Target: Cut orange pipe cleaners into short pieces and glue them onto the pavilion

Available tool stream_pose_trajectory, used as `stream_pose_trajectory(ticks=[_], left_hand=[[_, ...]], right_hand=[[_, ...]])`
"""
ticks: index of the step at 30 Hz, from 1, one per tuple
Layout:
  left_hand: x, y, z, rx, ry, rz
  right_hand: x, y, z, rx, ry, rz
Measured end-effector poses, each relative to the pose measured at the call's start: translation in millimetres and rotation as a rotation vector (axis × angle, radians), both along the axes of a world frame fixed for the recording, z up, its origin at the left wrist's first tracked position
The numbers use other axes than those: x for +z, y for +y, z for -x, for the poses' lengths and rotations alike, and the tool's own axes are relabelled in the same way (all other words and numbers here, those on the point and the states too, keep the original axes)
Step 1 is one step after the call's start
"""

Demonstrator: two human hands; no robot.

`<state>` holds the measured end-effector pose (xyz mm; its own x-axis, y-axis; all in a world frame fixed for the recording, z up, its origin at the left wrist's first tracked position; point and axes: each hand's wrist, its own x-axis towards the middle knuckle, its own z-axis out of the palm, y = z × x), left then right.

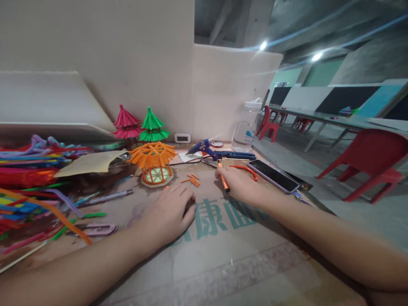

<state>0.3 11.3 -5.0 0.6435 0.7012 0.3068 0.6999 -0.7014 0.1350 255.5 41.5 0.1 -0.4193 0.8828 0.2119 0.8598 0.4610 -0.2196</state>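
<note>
1. Orange model stands upright left of the middle of the surface, toward the far edge; its flared roof sits on a ring of posts over a pale round base. Set within both hands' reach, presumably for handling.
2. Right hand: fingers narrow, closed around an orange pen-like tool, dark tip angled down toward the surface. The grip looks suited to control.
3. Left hand: palm down just nearer than the model, fingers close together and slightly bent; cannot tell whether the fingertips pin anything. The forearm probably lends support.
4. Short orange sticks lie loose between model and right hand, likely for easy picking.
5. Glue gun lies near the far edge by a white sheet, perhaps there to catch drips.
6. Pipe cleaners heap along the left edge; phone lies by the right edge.
7. Container: clear bottle, white lid on, at the far right corner; liquid level cannot be told.
8. Posts enclose the model's base; no separate contents are discernible inside.
</note>
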Motion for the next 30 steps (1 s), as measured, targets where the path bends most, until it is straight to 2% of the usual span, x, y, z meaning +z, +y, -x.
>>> stream_pose_trajectory(ticks=[8,14,17,22,30], left_hand=[[2.0,-4.8,1.3,-0.073,0.006,0.161],[0.1,-3.1,1.6,-0.056,0.019,0.156],[-2.2,-2.2,2.4,-0.064,-0.01,0.141],[-3.7,-2.7,3.2,-0.058,-0.026,0.138],[-2.9,-2.4,3.1,-0.068,-0.049,0.141]], right_hand=[[-11.2,1.3,3.1,0.05,-0.023,-0.112],[-3.5,-5.8,14.8,-0.048,-0.373,-0.155],[-2.3,-5.6,14.9,-0.04,-0.437,-0.152],[-2.6,-7.9,17.0,0.005,-0.388,-0.161],[8.2,-21.8,23.9,-0.009,-0.222,0.032]])
